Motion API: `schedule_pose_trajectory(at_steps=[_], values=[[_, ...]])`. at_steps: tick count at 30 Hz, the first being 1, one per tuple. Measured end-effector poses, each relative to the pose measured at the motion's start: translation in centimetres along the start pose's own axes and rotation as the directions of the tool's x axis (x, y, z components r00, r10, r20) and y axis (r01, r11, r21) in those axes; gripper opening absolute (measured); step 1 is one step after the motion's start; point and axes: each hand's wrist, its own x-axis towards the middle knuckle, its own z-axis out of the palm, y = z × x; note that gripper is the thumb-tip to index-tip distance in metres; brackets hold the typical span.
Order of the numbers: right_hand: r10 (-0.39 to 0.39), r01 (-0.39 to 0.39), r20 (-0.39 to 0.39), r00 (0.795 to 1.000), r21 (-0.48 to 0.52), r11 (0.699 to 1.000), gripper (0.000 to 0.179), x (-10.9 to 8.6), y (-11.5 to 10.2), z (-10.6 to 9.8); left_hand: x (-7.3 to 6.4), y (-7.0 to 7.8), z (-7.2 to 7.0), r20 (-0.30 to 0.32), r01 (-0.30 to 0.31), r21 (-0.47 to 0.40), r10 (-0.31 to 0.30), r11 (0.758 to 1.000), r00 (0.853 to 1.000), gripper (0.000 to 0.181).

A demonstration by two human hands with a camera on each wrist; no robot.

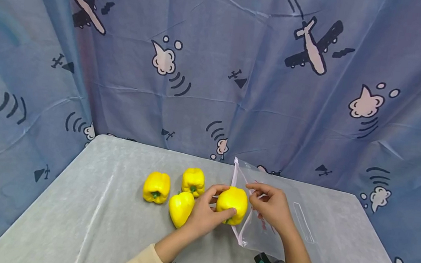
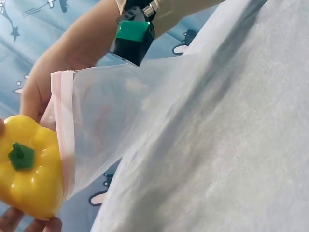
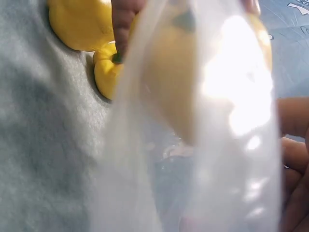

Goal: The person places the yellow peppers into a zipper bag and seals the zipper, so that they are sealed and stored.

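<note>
My left hand (image 1: 203, 213) grips a yellow bell pepper (image 1: 232, 201), thumb in front and fingers behind, at the mouth of a clear zip bag (image 1: 264, 240). In the left wrist view the pepper's green stem (image 2: 21, 155) faces the camera, and its side meets the bag's pink zip strip (image 2: 65, 130). My right hand (image 1: 273, 207) pinches the far edge of the bag's mouth with curled fingers, holding it apart. Seen from the right wrist, the pepper shows blurred through the glaring plastic (image 3: 227, 159); the right fingertips are partly hidden.
Three more yellow peppers lie left of the hands: one at the left (image 1: 156, 187), one at the back (image 1: 193, 181), one close by the left wrist (image 1: 180, 209). A grey cloth (image 1: 67, 201) covers the table. Behind hangs a blue patterned curtain (image 1: 198, 103).
</note>
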Motion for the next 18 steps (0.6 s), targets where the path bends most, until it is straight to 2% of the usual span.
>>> schedule_pose_trajectory(at_steps=[8, 18], values=[[0.042, -0.042, -0.013, 0.999, -0.031, 0.999, 0.030, -0.2, -0.3, 0.2, 0.0, -1.1, 0.9, 0.002, 0.001, 0.017, -0.001, 1.000, 1.000, 0.056], [0.025, -0.026, -0.028, 0.999, -0.028, 0.999, 0.029, -0.6, -0.6, 0.1, 0.4, -2.5, 2.0, 0.022, -0.067, 0.074, 0.066, 0.995, 0.998, 0.058]])
